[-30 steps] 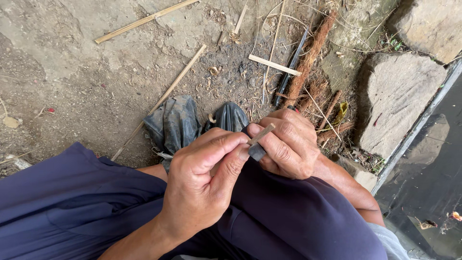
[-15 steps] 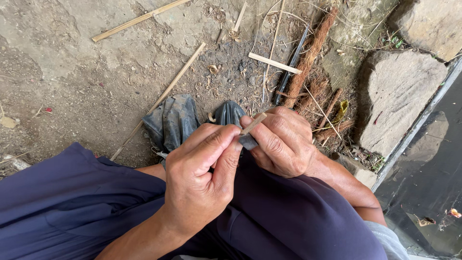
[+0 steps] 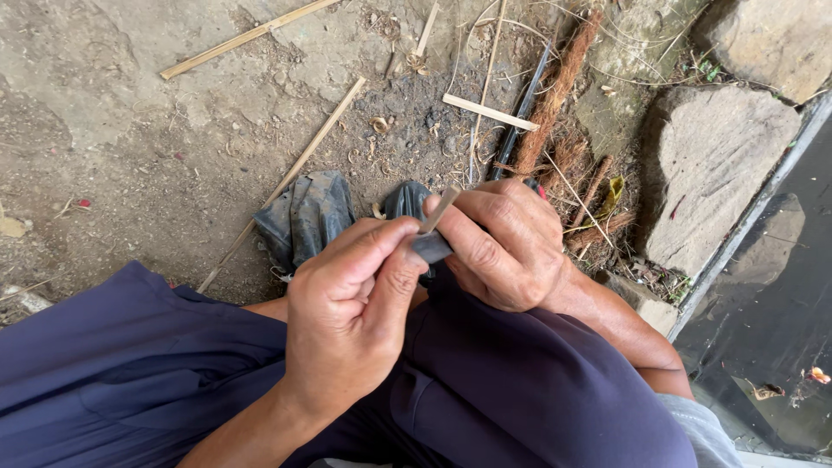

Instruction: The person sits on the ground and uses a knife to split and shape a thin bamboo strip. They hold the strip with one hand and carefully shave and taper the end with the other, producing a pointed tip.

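While the right hand (image 3: pixel 503 243) is gripping a dark blade (image 3: pixel 431 248), left hand (image 3: pixel 351 303) fingers are pinching the thin bamboo sliver (image 3: pixel 439 211), best kept steady.

Left hand (image 3: pixel 347 321) beside right hand (image 3: pixel 503 247), strip (image 3: pixel 438 210) between; boots (image 3: pixel 303 217) beyond; stones (image 3: pixel 711 165) right.

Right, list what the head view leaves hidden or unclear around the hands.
- Thin strip: its lower end, hidden behind the left hand thumb.
- Dark blade-like piece: mostly covered by the right hand; what it is cannot be told.
- Dark footwear: partly hidden by the hands and knees.
- Right elbow: cut off by the lower edge.
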`<control>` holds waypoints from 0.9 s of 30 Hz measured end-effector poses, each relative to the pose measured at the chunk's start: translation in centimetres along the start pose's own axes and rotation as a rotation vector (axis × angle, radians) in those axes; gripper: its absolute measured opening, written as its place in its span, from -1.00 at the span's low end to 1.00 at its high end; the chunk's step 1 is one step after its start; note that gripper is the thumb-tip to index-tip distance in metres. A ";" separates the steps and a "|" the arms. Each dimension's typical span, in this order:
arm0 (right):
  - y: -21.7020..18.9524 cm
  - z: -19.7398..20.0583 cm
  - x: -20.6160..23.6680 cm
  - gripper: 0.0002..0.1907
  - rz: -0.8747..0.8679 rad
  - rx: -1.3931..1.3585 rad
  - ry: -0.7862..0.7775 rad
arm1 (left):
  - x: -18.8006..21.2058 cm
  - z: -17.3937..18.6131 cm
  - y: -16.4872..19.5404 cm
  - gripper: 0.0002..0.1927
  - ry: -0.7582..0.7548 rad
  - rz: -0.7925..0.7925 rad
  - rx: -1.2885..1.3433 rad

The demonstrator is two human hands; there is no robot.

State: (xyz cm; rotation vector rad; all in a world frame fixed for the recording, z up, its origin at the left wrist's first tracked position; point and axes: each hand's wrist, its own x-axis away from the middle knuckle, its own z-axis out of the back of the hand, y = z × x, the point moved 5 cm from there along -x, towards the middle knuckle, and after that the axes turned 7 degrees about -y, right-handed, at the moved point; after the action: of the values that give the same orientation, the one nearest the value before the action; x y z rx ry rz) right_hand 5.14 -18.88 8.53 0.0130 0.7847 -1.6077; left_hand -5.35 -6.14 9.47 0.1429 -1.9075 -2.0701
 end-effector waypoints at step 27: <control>0.3 -0.5 2.0 -0.66 -0.179 -0.015 0.041 | 0.1 -1.1 0.0 -0.80 0.118 -0.082 -0.114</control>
State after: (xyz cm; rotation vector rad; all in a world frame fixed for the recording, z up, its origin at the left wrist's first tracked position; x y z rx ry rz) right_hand 4.74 -20.37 7.09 -0.0368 0.8489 -1.7749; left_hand -5.14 -7.24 9.34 0.3143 -1.7379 -2.1665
